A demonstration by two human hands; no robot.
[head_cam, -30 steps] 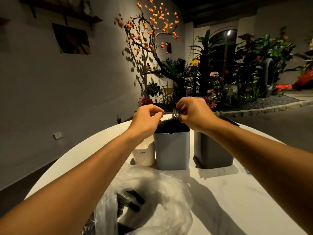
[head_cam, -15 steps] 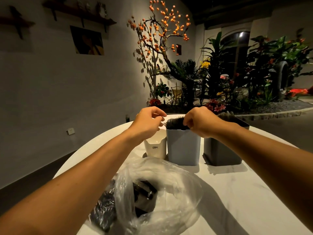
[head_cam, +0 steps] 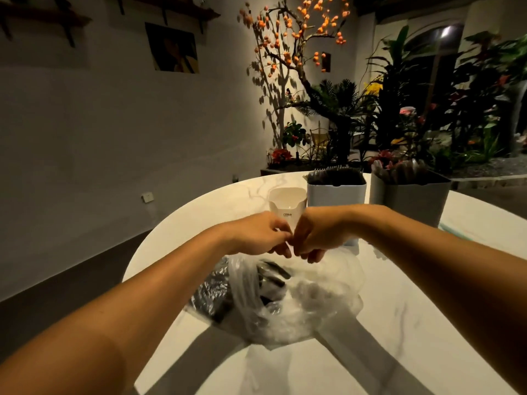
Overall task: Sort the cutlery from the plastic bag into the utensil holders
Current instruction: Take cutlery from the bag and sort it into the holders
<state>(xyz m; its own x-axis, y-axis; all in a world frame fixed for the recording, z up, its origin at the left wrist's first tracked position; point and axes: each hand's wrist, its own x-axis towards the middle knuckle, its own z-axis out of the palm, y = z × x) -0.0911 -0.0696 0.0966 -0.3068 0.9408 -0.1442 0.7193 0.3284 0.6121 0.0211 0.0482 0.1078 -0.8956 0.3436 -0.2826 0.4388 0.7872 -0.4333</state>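
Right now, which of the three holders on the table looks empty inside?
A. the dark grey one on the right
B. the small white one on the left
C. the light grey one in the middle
B: the small white holder shows only its bare pale inside, while dark cutlery tops stick up from the light grey holder and the dark grey holder.

Your two forearms enter from the near edge, bare from elbow to wrist, with no sleeve in view. Your left hand and right hand are also bare: no glove, ring, watch or band can be made out. The picture is dim and slightly blurred.
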